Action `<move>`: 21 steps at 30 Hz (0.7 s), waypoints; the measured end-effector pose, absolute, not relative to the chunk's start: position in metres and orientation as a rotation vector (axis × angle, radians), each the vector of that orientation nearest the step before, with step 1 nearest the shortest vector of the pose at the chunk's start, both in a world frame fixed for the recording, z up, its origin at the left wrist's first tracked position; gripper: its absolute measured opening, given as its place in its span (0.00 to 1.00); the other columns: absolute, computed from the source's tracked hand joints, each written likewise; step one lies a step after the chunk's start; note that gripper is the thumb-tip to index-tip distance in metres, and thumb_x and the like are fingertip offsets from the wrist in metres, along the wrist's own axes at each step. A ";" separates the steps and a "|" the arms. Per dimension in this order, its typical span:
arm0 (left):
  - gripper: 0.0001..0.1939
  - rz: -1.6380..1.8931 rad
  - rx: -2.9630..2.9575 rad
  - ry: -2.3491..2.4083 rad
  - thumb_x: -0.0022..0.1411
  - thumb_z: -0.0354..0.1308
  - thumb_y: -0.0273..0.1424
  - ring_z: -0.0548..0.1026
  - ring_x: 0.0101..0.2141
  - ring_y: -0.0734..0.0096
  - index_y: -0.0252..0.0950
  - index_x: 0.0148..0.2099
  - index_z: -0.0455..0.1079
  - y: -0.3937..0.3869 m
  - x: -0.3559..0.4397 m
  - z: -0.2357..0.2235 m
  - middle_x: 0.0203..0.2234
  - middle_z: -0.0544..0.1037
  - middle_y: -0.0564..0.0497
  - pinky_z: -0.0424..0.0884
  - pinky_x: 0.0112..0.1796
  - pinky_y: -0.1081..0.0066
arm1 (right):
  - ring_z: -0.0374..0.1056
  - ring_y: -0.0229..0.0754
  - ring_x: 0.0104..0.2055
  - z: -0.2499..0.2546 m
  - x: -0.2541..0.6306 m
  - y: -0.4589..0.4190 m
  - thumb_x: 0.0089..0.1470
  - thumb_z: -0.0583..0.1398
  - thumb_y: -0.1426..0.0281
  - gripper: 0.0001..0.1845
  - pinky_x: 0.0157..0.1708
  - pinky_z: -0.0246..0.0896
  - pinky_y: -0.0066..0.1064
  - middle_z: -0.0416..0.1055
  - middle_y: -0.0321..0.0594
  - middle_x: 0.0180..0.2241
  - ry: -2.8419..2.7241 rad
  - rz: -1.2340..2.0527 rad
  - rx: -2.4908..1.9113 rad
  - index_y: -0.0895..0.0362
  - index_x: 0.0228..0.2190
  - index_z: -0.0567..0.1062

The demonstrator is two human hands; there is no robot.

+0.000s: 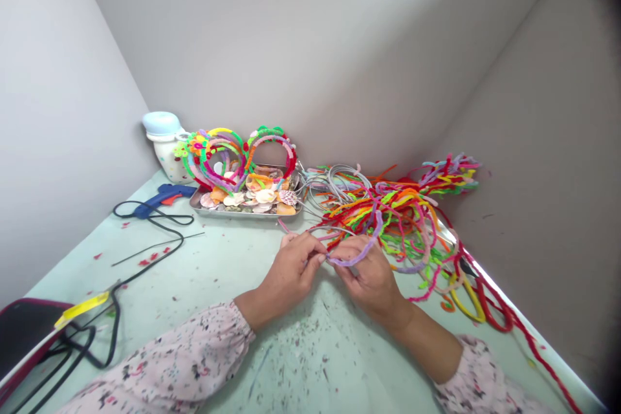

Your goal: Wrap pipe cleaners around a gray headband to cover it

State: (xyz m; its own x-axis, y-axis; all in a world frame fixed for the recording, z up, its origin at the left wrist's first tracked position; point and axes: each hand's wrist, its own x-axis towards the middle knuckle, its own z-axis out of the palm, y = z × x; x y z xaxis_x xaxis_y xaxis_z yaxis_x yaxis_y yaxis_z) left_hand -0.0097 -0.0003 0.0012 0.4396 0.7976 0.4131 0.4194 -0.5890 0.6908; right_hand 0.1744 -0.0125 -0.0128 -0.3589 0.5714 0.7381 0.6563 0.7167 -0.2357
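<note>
left hand [291,268] pinches in now, thumb and fingertips clamped on one end of the purple fuzzy stem [356,259]. right hand [371,281] comes in close beside it, thumb and fingers closed on the same stem just past that pinch, and look at the rest of it, curving up over the right hand's fingers with its tip in the air!

straight beyond the left hand sits a metal tray [242,214], loaded with shells [264,196], colourful fuzzy hoops [223,131] standing among them. out to the left hand's far left, a blue glue gun [162,197] lies on the pale green table [218,278], a lidded white cup [172,160] behind it.

over to the right hand: a tangled heap of bright stems [398,207] just beyond, coiled grey wire [332,180] at its back, and to the right, a yellow handle loop [478,314] beside a red handle loop [504,323].
</note>
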 end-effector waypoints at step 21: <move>0.05 1.019 2.302 1.030 0.64 0.49 0.25 0.69 0.36 0.66 0.37 0.40 0.65 -0.001 -0.009 -0.003 0.32 0.73 0.51 0.59 0.46 0.62 | 0.63 0.43 0.35 -0.008 0.169 -0.017 0.57 0.56 0.71 0.05 0.37 0.56 0.37 0.69 0.40 0.29 -2.032 -0.016 -1.140 0.56 0.30 0.71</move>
State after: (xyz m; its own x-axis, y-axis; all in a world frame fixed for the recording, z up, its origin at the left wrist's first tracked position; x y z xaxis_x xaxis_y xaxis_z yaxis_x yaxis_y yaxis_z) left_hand -0.0089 -0.0007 -0.0033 0.4572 0.7662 0.4516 0.4595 -0.6383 0.6176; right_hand 0.1689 -0.0171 -0.0083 -0.2846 0.7152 0.6384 0.7254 0.5960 -0.3443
